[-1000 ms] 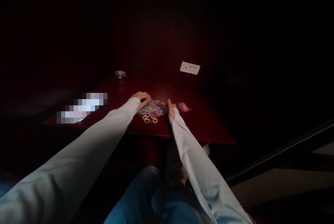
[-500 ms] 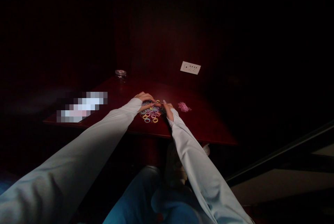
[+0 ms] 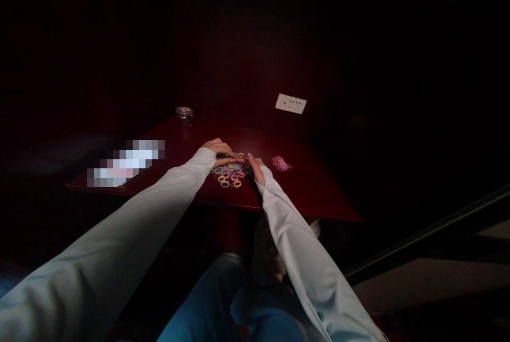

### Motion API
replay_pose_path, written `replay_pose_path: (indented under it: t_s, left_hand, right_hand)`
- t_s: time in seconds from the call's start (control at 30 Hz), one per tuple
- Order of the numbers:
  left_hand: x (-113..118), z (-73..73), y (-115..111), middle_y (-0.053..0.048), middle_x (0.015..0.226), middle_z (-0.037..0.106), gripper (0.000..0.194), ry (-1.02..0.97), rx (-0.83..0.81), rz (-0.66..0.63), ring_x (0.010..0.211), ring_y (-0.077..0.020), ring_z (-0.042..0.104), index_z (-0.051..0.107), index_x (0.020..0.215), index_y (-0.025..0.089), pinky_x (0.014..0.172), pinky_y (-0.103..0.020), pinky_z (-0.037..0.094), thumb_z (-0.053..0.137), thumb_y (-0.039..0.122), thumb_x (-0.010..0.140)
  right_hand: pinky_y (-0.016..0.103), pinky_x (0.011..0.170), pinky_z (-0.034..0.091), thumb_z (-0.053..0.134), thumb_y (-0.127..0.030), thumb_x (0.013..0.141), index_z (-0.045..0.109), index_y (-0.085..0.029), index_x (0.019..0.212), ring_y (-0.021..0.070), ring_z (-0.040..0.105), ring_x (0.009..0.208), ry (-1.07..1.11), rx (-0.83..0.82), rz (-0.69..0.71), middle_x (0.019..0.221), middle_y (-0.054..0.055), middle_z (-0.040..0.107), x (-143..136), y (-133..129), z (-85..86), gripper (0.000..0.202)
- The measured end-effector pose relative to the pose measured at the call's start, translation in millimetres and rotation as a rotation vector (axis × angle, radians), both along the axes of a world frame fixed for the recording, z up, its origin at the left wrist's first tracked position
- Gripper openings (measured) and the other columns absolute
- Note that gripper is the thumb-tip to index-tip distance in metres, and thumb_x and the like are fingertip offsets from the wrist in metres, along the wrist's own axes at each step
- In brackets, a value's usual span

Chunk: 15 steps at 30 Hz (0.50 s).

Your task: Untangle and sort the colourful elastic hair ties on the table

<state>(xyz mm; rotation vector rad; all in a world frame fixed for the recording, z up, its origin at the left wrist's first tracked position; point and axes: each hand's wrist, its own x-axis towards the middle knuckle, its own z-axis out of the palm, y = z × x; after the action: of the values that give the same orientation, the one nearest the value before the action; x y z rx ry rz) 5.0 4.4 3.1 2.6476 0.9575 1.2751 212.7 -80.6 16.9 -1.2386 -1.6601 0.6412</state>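
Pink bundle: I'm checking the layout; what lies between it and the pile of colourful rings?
In the head view, the right hand is between them.

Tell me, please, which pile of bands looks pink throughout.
The small pile to the right of the right hand; the larger pile mixes yellow, blue and pink.

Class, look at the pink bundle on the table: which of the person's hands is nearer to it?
Right. The right hand is just to the left of the pink bundle; the left hand is farther left, over the pile of coloured rings.
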Motion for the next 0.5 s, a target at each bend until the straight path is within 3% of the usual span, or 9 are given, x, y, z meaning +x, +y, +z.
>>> replay_pose_path:
  t_s: [0.2, 0.37, 0.5]
  left_hand:
    - [1, -1.4, -1, -0.006, 0.098, 0.077, 0.033, 0.017, 0.021, 0.009, 0.087, -0.0221, 0.061, 0.081, 0.097, 0.027, 0.083, -0.036, 0.046, 0.073, 0.055, 0.082]
    - [-3, 6.1, -5, -0.005, 0.091, 0.078, 0.030, 0.033, -0.020, -0.024, 0.087, -0.0225, 0.063, 0.081, 0.087, 0.029, 0.083, -0.037, 0.047, 0.069, 0.056, 0.086]
    - [-5, 10.4, -6, -0.007, 0.087, 0.078, 0.038, 0.018, -0.004, -0.065, 0.084, -0.0222, 0.064, 0.081, 0.083, 0.026, 0.080, -0.037, 0.049, 0.064, 0.060, 0.088]
  right_hand:
    - [0.036, 0.108, 0.044, 0.035, -0.065, 0.099, 0.083, -0.029, 0.101, 0.0208, 0.065, 0.110, -0.031, -0.079, 0.036, 0.110, 0.004, 0.075, 5, 9, 1.5, 0.060]
    - [0.035, 0.108, 0.044, 0.035, -0.065, 0.099, 0.083, -0.030, 0.101, 0.0215, 0.066, 0.111, -0.032, -0.117, 0.047, 0.105, 0.002, 0.076, 4, 15, 0.3, 0.060]
    - [0.036, 0.107, 0.044, 0.037, -0.067, 0.097, 0.083, -0.028, 0.100, 0.0227, 0.066, 0.112, 0.015, -0.079, 0.059, 0.107, 0.004, 0.076, 6, 13, -1.9, 0.060]
